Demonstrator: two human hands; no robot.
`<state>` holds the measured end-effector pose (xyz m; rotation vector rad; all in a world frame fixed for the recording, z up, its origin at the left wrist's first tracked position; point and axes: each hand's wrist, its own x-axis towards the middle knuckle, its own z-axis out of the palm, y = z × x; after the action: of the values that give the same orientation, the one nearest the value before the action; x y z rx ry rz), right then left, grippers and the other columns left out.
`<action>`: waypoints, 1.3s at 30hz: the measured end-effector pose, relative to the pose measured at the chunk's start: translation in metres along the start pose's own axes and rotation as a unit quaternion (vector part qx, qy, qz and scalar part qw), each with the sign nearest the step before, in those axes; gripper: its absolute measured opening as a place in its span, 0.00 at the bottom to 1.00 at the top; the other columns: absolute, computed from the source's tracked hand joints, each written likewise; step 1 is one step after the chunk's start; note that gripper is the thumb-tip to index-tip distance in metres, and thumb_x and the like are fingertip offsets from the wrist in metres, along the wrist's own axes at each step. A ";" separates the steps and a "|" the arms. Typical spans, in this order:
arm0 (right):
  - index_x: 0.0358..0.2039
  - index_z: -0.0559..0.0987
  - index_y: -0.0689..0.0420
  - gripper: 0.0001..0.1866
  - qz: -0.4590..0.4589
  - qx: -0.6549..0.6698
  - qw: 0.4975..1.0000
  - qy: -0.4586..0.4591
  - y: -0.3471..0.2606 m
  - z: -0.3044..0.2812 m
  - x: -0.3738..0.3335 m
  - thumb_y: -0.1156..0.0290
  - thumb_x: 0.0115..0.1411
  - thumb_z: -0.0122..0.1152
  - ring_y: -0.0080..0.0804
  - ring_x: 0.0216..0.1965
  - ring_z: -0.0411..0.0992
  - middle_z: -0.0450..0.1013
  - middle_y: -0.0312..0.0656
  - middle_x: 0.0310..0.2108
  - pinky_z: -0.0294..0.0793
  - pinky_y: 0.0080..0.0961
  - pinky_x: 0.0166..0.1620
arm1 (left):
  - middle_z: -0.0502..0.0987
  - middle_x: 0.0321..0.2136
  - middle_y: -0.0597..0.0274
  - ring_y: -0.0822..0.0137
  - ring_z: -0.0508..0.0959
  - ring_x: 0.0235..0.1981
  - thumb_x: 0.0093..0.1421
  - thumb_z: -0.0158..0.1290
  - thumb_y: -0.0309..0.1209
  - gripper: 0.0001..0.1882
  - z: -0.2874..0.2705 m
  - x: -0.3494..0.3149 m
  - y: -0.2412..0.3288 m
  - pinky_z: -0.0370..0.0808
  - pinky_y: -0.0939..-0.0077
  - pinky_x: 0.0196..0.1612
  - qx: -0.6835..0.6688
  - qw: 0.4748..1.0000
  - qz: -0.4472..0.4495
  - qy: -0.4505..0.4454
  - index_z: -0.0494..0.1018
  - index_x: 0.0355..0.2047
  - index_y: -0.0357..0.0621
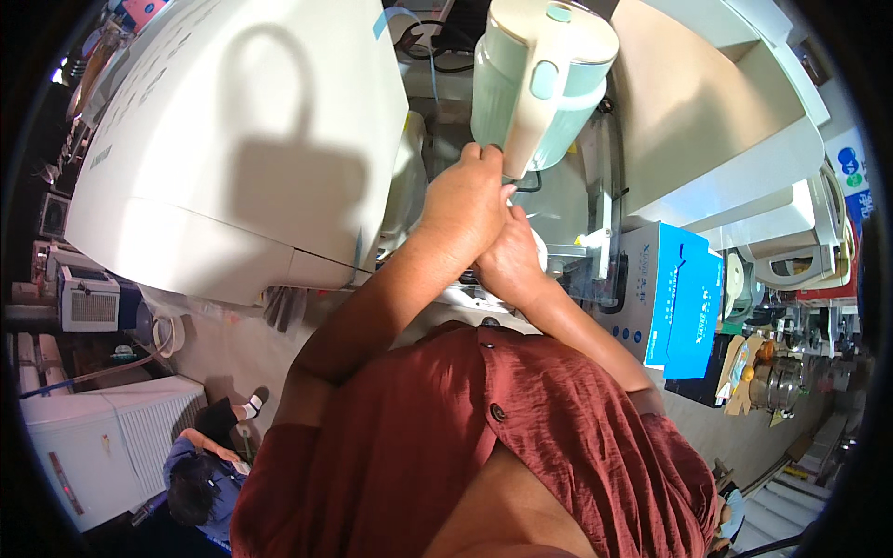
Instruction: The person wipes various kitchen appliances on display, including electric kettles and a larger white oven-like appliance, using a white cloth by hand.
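A pale green jug-like appliance [569, 116] with a cream lid and long cream handle [539, 84] stands upright at the top middle. Just below the handle's lower end is my left hand [467, 200], its fingers curled closed; what they hold, if anything, is hidden. Close under it, touching it, my right hand [512, 253] is closed too, thumb and fingers drawn together around something I cannot make out. A short black cord [530, 184] shows by the fingertips. Part of a white rounded thing peeks out beside my right hand.
A large white rounded appliance [233, 167] fills the left. At right stand a cream open-fronted housing [716, 121] and a blue-and-white box [684, 307]. Beneath the jug is a glass-topped surface. A person [200, 474] sits at lower left near a white cabinet [112, 446].
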<state>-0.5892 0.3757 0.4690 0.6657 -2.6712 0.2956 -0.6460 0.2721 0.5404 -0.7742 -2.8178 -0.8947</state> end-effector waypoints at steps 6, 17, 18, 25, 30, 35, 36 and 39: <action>0.48 0.75 0.57 0.21 0.126 0.084 0.986 0.066 -0.002 0.044 0.065 0.67 0.53 0.55 0.47 0.53 0.67 0.71 0.49 0.51 0.67 0.45 0.49 | 0.70 0.41 0.49 0.48 0.76 0.44 0.51 0.62 0.34 0.26 0.008 -0.006 0.007 0.73 0.61 0.47 0.058 0.994 0.070 0.066 0.65 0.47 0.37; 0.47 0.74 0.58 0.19 0.018 0.296 0.952 0.072 0.014 0.088 0.051 0.65 0.55 0.56 0.50 0.55 0.64 0.69 0.52 0.50 0.60 0.44 0.58 | 0.69 0.48 0.44 0.40 0.73 0.45 0.51 0.62 0.31 0.32 -0.002 -0.003 0.000 0.72 0.54 0.47 -0.044 0.999 -0.010 0.027 0.63 0.54 0.37; 0.47 0.74 0.57 0.19 0.017 0.288 0.956 0.052 0.006 0.070 0.046 0.66 0.55 0.57 0.49 0.55 0.64 0.69 0.51 0.51 0.61 0.44 0.58 | 0.69 0.49 0.44 0.41 0.73 0.46 0.51 0.62 0.30 0.31 -0.003 -0.002 -0.005 0.72 0.55 0.46 -0.070 0.997 -0.029 0.025 0.63 0.54 0.37; 0.48 0.77 0.54 0.21 0.063 0.049 0.997 0.007 -0.012 -0.017 -0.027 0.67 0.52 0.61 0.42 0.53 0.66 0.70 0.46 0.52 0.63 0.39 0.50 | 0.73 0.45 0.49 0.47 0.75 0.44 0.54 0.59 0.33 0.27 0.005 0.004 -0.015 0.74 0.59 0.43 -0.135 0.990 -0.021 0.043 0.66 0.52 0.40; 0.49 0.78 0.48 0.23 0.228 -0.055 0.971 0.050 0.015 -0.036 -0.060 0.68 0.49 0.64 0.40 0.53 0.66 0.69 0.43 0.55 0.64 0.38 0.48 | 0.77 0.40 0.54 0.50 0.76 0.42 0.52 0.59 0.38 0.19 0.005 0.012 0.000 0.74 0.60 0.41 -0.149 0.987 -0.052 0.034 0.74 0.41 0.42; 0.49 0.77 0.51 0.22 0.247 -0.099 0.962 0.068 0.016 -0.034 -0.064 0.66 0.51 0.62 0.44 0.52 0.66 0.69 0.50 0.54 0.63 0.39 0.47 | 0.77 0.41 0.55 0.50 0.76 0.43 0.50 0.60 0.40 0.19 0.016 0.017 -0.002 0.74 0.57 0.43 -0.118 0.990 -0.010 0.072 0.75 0.40 0.43; 0.49 0.77 0.51 0.23 0.243 -0.097 0.963 0.065 0.015 -0.034 -0.065 0.66 0.51 0.62 0.44 0.51 0.66 0.69 0.50 0.54 0.63 0.40 0.47 | 0.77 0.41 0.55 0.50 0.76 0.43 0.50 0.61 0.39 0.19 0.019 0.018 -0.002 0.74 0.57 0.43 -0.127 0.989 -0.010 0.076 0.75 0.40 0.43; 0.50 0.77 0.53 0.23 0.230 -0.098 0.966 0.065 0.015 -0.034 -0.064 0.66 0.52 0.62 0.44 0.51 0.66 0.69 0.51 0.54 0.63 0.40 0.46 | 0.77 0.40 0.56 0.51 0.76 0.43 0.49 0.61 0.39 0.20 0.030 0.023 -0.004 0.73 0.58 0.44 -0.177 0.981 -0.013 0.079 0.75 0.40 0.43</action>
<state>-0.5335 0.4246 0.4721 -0.0414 -2.6509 0.1824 -0.6658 0.2960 0.5184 -0.6651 -2.5682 -1.4192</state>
